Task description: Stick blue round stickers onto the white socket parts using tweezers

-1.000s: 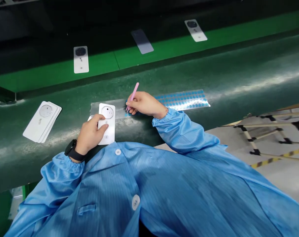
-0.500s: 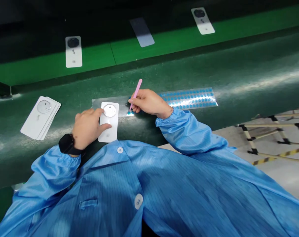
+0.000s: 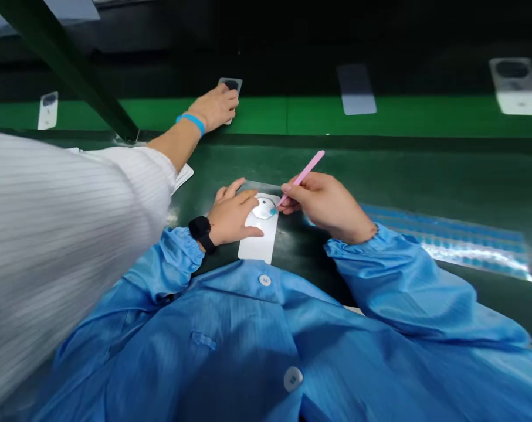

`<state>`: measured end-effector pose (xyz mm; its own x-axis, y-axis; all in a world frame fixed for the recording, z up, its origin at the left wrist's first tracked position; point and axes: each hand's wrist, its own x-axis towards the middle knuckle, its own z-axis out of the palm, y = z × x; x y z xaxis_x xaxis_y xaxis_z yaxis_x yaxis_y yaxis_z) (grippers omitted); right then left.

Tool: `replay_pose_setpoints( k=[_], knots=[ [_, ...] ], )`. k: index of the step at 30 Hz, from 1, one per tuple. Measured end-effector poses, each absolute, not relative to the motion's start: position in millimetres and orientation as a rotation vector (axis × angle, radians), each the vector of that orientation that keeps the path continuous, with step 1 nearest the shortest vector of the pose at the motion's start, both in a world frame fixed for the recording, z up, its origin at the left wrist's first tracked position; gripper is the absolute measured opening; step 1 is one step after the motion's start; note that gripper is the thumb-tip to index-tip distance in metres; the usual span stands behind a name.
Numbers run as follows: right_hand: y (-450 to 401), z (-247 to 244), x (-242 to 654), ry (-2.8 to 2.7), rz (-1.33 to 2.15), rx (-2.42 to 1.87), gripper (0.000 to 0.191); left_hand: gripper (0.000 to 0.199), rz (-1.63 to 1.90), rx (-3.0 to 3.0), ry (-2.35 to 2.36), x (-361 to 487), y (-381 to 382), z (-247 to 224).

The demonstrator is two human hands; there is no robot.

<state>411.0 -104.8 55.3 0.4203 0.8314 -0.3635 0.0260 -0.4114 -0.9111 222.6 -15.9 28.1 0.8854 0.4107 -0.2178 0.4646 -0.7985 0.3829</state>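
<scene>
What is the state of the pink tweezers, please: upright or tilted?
Tilted. In the right hand, the pink tweezers slant: the free end points up and rightward, the tip down beside the blue dot.

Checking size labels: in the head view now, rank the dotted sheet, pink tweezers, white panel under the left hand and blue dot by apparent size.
Dotted sheet, partly hidden
White panel, partly covered
Pink tweezers
Blue dot

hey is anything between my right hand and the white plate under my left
No, nothing visible; the pink tweezers in your right hand are at the white plate. The other person's arm is off left.
</scene>
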Motion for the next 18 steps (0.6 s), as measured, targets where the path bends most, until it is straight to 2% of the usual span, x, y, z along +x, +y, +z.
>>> replay_pose_setpoints(
  k=[3, 9, 18],
  knots=[
    [-99.5, 56.8, 407.8, -0.711, 1.108, -1.776, 0.041, 0.069, -0.130, 2.635, 0.651, 220.5, -17.3, 29.9],
    [-97.6, 49.0, 412.0, -0.754, 1.130, -1.755, 0.035, 0.063, 0.010, 2.673, 0.580, 215.5, -10.0, 20.5],
    [-101.1, 48.5, 415.5, -0.885, 1.057, -1.840, 0.035, 0.060, 0.047, 2.685, 0.562, 211.5, -13.7, 18.3]
  ],
)
